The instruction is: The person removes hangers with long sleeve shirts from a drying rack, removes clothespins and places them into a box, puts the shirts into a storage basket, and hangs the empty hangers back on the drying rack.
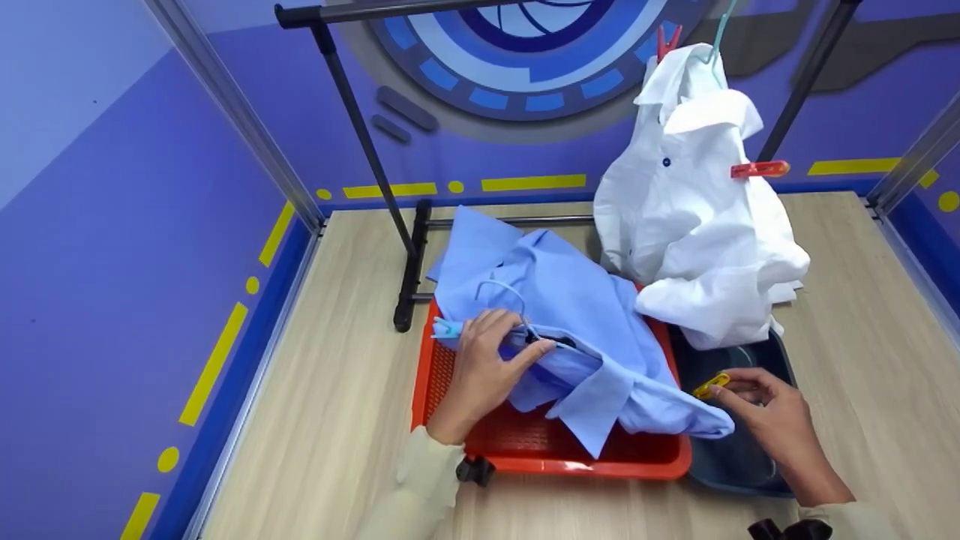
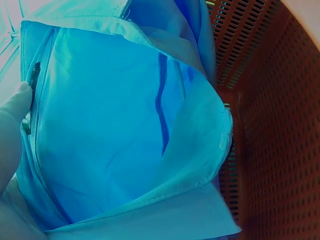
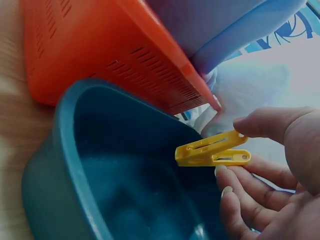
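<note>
Yellow peg [image 1: 710,385] pointing left, long axis rising rightward, pinched in right hand [image 1: 776,420], blue shirt [image 1: 574,289] slanting upper left to lower right, gripped by left hand [image 1: 486,364]

No lettering can be read: the black label [image 2: 35,75] inside the collar of the blue shirt [image 1: 566,281] carries pale marks, too small and blurred to make out in the left wrist view
</note>
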Available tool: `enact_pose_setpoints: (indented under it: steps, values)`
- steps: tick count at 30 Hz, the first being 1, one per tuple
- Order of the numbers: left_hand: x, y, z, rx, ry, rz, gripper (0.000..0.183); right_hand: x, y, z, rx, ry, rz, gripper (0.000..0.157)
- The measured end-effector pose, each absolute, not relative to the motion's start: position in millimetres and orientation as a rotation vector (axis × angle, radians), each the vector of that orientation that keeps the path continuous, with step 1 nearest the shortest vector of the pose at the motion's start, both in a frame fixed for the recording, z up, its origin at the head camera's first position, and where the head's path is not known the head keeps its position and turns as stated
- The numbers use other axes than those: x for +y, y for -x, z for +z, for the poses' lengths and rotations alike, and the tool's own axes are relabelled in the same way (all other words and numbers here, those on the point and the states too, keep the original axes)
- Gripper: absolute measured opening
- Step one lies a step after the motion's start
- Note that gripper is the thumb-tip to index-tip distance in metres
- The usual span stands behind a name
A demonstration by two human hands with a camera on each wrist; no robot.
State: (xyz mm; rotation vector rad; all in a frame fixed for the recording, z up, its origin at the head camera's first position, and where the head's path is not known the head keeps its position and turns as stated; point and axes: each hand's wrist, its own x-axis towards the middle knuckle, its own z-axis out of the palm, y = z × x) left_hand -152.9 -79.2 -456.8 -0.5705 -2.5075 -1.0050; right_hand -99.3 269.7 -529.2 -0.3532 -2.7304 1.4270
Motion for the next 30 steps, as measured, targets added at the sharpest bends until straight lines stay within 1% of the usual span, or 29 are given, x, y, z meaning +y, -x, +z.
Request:
enact_pose_setpoints:
  steps: [7,10,14,18,25,30]
  values:
    - [-79,153,-457,-2.485,0.584,-0.999,0.035,270,101,-536,-2.790,0.336,1.510,0.047]
    - [-80,153,-457,-2.478,0.587,-0.995,0.035,270,101,-539,-2.799,0.315,1.515,0.044]
    - [-80,152,-458,-2.481,0.582,-0.993,0.035,271,101,-544,-2.830,0.285,1.404,0.038]
    - [-79,152,-458,-2.492,0.584,-0.997,0.035,274,100,-547,-2.906,0.301,1.259,0.037]
    - [-80,152,-456,-2.509,0.572,-0.996,0.036,278,97,-551,-3.020,0.413,1.183,0.047]
    - [-80,152,-456,-2.514,0.575,-1.000,0.036,281,98,-550,-3.028,0.386,1.133,0.046]
